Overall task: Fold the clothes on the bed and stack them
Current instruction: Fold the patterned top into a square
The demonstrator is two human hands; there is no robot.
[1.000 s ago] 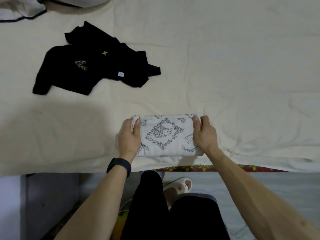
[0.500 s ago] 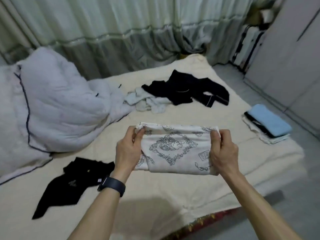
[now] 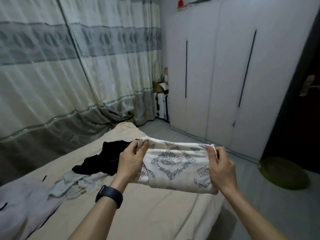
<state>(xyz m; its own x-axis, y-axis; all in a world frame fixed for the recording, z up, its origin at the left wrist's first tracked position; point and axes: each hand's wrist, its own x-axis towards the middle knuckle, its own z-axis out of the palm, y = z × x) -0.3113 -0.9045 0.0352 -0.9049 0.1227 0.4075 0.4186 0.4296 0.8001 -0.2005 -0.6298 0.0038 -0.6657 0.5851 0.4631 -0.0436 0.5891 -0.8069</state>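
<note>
A folded white garment (image 3: 174, 163) with a dark line-drawn print hangs in the air above the bed's right side. My left hand (image 3: 132, 158) grips its left end and my right hand (image 3: 220, 166) grips its right end. On the cream bed sheet (image 3: 147, 213) behind it lies a crumpled black garment (image 3: 103, 158). A rumpled pale grey garment (image 3: 74, 185) sits just in front of the black one. The stack of folded clothes is hidden from view.
A grey duvet (image 3: 19, 205) covers the bed's left part. Curtains (image 3: 69, 66) hang behind the bed. A white wardrobe (image 3: 225, 75) fills the right wall, with a suitcase (image 3: 161, 105) in the corner and a green cushion (image 3: 284, 172) on the floor.
Both hands have lifted the folded white garment off the bed and carry it rightward. My view has swung up and right, from the sheet to the wardrobe side.
</note>
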